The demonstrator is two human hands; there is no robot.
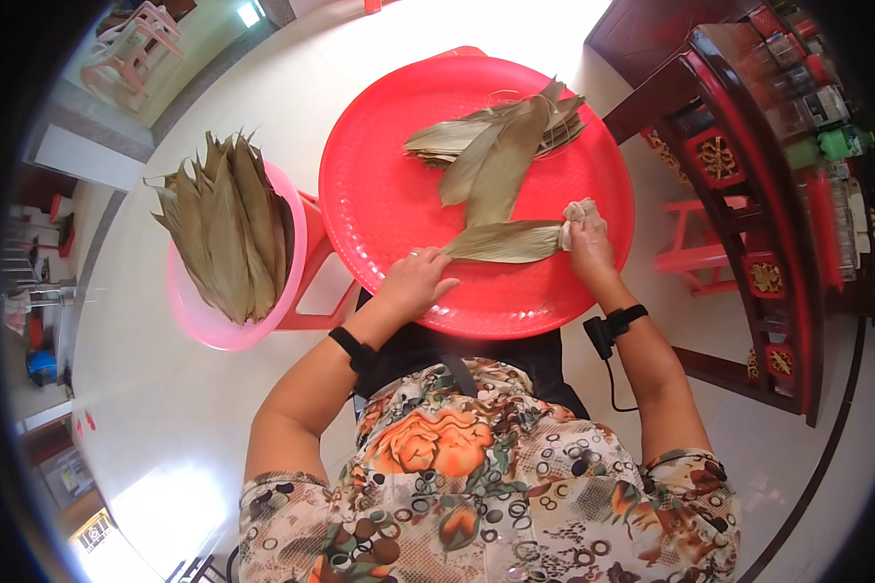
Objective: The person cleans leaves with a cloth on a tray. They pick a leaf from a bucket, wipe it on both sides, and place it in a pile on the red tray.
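A long olive-brown bamboo leaf lies across the near part of a round red tray. My left hand holds the leaf's left end with the fingertips, its thumb sticking out to the side. At the leaf's right end, my right hand grips a crumpled beige cloth, which touches the leaf there. Farther back on the tray rests a loose pile of similar leaves, with a couple of wide leaves slanting across it toward me.
Left of the tray, a pink basin holds a thick upright bunch of leaves. A red stool stands between them. To the right are a dark carved wooden cabinet and another red stool. A black cable hangs from my right wristband.
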